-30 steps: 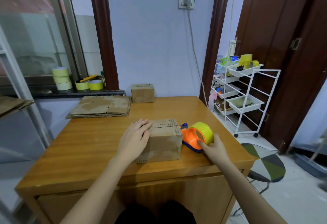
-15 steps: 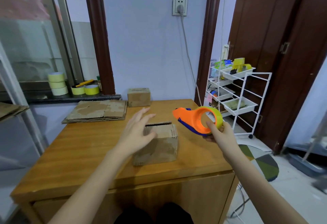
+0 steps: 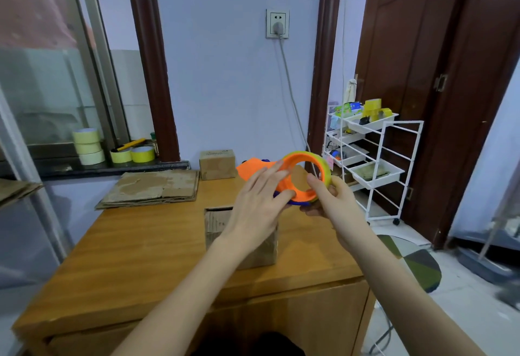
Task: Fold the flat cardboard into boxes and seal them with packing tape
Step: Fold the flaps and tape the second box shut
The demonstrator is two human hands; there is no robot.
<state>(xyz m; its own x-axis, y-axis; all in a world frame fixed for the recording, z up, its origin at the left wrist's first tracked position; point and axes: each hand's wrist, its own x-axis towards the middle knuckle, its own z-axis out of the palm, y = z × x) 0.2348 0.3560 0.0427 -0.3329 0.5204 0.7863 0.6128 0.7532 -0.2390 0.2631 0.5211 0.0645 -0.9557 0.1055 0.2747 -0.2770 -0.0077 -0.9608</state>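
Orange plastic catches the eye first: a tape dispenser [image 3: 284, 178] carrying a yellow-green tape roll [image 3: 323, 170] is held up in the air at the centre of the frame, above a wooden surface [image 3: 140, 248]. The right hand [image 3: 334, 201] has its grip closed around the roll end of the dispenser, thumb on the near rim and fingers curled behind it. The left hand [image 3: 259, 203] reaches in from the left with fingers nearly straight, laid against the orange body, its thumb at the lower edge; its grip is open, touching and not clasping.

Directly below the hands, a small folded cardboard box [image 3: 216, 223] stands on the surface, partly hidden by the left wrist. Its top flaps appear closed, with no tape visible. A stack of flat cardboard [image 3: 152, 187] lies in the upper left part of the surface, and a second small box [image 3: 217, 163] sits by the wall behind.

The step in hand looks like readying the dispenser, probably finding the loose tape end. The next move likely calls for steadying the box with the left hand and bringing the dispenser down onto the top seam.
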